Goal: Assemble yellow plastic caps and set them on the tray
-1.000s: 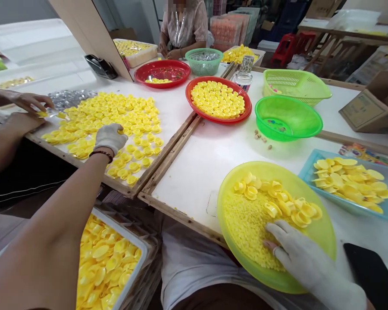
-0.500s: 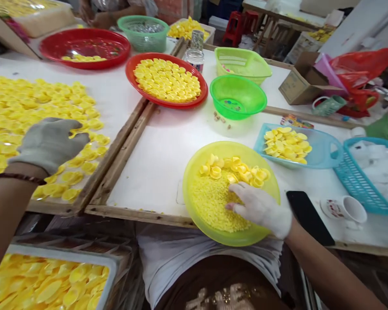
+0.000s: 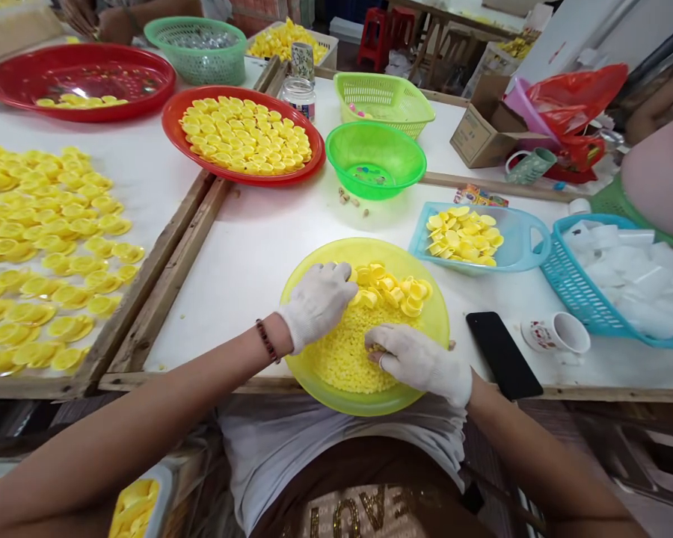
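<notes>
A yellow bowl (image 3: pixel 364 403) at the table's front edge holds small yellow granules (image 3: pixel 342 359), with several yellow cups (image 3: pixel 386 288) heaped at its far side. Gloved in white, my left hand (image 3: pixel 318 302) is over the bowl's left part, fingers curled beside the cups; what they hold, if anything, is hidden. My right hand (image 3: pixel 418 360), also gloved, rests on the granules at the right with its fingers curled inward, and their contents cannot be made out. Many yellow cups (image 3: pixel 56 246) lie spread on the left table.
Behind the bowl are a red tray of yellow cups (image 3: pixel 247 138), a green bowl (image 3: pixel 375 161) and a blue tray (image 3: pixel 516 239). A phone (image 3: pixel 502 355), a mug (image 3: pixel 556 334) and a blue basket (image 3: pixel 594 299) stand right. Wooden edging (image 3: pixel 168 276) divides the tables.
My left hand has moved right, from the cups on the left table to the yellow bowl. My right hand stays in the bowl, its fingers more curled. The view has shifted.
</notes>
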